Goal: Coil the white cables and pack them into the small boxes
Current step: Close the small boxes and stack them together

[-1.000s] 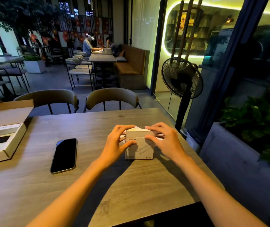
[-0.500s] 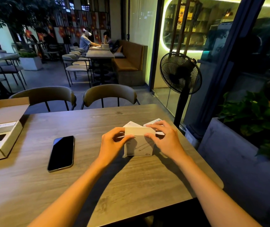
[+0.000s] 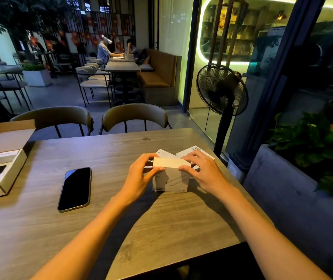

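While both hands pinch lid, small white box (image 3: 170,179) stands on table (image 3: 121,219). Left hand (image 3: 139,175) and right hand (image 3: 203,172): fingers curled around top edges. Cardboard likely light, crushable; hold at corners. Cable unseen.

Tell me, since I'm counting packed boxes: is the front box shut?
Shut: the front box has its top flap lying flat, pressed by both thumbs.
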Demonstrator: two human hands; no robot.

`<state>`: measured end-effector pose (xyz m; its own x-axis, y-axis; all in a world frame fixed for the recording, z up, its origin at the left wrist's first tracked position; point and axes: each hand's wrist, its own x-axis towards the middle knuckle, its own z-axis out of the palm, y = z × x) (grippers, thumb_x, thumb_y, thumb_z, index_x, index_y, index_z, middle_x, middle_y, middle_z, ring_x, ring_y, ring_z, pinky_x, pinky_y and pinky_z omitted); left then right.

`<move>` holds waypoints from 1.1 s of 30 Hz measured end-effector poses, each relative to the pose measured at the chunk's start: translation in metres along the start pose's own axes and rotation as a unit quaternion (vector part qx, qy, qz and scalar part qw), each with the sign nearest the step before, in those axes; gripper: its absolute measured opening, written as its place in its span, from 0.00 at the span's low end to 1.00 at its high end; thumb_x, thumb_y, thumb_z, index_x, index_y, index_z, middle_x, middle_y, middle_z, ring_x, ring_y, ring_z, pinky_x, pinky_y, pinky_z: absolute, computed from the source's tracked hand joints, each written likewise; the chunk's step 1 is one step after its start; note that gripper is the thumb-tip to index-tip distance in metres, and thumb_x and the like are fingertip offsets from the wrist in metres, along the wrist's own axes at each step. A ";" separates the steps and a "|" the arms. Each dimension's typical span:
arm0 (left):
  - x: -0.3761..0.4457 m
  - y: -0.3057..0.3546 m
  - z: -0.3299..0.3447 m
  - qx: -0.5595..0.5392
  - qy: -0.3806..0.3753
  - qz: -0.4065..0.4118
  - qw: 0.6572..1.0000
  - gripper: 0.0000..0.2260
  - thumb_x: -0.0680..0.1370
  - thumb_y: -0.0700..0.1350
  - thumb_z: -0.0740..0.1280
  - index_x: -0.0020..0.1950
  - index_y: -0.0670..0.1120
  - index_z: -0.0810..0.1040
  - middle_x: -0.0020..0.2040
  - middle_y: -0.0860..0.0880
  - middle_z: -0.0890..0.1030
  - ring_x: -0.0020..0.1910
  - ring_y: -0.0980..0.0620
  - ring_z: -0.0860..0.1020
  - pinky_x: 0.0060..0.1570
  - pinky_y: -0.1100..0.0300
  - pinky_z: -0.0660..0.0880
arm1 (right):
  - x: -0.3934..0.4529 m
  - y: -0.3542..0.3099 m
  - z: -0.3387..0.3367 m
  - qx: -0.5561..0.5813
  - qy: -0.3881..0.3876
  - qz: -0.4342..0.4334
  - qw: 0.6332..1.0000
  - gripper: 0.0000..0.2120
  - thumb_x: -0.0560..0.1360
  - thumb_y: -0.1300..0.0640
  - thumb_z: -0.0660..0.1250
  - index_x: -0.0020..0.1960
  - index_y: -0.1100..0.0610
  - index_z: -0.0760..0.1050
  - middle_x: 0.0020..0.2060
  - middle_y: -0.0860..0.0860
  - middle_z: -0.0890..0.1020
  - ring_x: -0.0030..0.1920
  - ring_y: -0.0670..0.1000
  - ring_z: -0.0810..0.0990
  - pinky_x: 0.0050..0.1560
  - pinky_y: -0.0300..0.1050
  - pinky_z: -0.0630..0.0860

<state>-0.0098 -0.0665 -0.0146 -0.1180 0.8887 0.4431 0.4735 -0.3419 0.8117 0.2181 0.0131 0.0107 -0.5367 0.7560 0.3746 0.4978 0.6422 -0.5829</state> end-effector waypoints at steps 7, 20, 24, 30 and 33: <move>0.000 -0.014 0.000 0.080 0.009 0.070 0.994 0.20 0.79 0.56 0.63 0.67 0.48 0.79 0.61 0.48 0.78 0.59 0.57 0.77 0.53 0.68 0.78 | 0.000 -0.003 -0.002 -0.065 -0.031 -0.012 0.997 0.21 0.82 0.46 0.61 0.73 0.51 0.75 0.61 0.49 0.80 0.59 0.48 0.77 0.56 0.46 0.78; -0.027 -0.019 0.004 0.038 0.011 -0.027 0.999 0.29 0.83 0.56 0.59 0.81 0.61 0.50 0.68 0.61 0.72 0.63 0.66 0.75 0.60 0.69 0.73 | -0.001 -0.022 -0.009 0.000 0.045 -0.021 0.999 0.14 0.83 0.51 0.62 0.65 0.57 0.75 0.59 0.52 0.80 0.59 0.49 0.77 0.50 0.40 0.80; -0.026 -0.029 0.006 0.044 0.013 -0.134 0.990 0.31 0.83 0.59 0.55 0.82 0.55 0.44 0.74 0.50 0.69 0.72 0.48 0.70 0.68 0.55 0.64 | 0.011 -0.022 -0.005 -0.020 0.076 -0.028 0.997 0.14 0.83 0.53 0.63 0.67 0.57 0.73 0.61 0.52 0.78 0.57 0.47 0.75 0.53 0.41 0.74; -0.018 -0.039 0.011 0.054 0.025 -0.162 0.985 0.37 0.79 0.69 0.55 0.80 0.61 0.39 0.81 0.48 0.59 0.78 0.45 0.61 0.75 0.36 0.57 | 0.016 -0.014 0.015 -0.091 -0.031 -0.043 0.994 0.16 0.85 0.54 0.60 0.71 0.56 0.70 0.68 0.53 0.74 0.64 0.56 0.76 0.62 0.52 0.75; -0.014 -0.036 0.011 0.019 0.064 -0.158 0.985 0.30 0.81 0.65 0.54 0.79 0.65 0.42 0.81 0.50 0.55 0.77 0.45 0.61 0.75 0.37 0.59 | 0.016 -0.007 0.025 -0.105 -0.021 -0.065 0.992 0.17 0.84 0.56 0.62 0.72 0.56 0.69 0.69 0.53 0.74 0.65 0.56 0.77 0.61 0.50 0.77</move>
<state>-0.0152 -0.0635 -0.0544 -0.3730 0.9021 0.2172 0.4280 -0.0405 0.9029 0.1887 0.0178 0.0024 -0.6315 0.6619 0.4039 0.5505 0.7495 -0.3676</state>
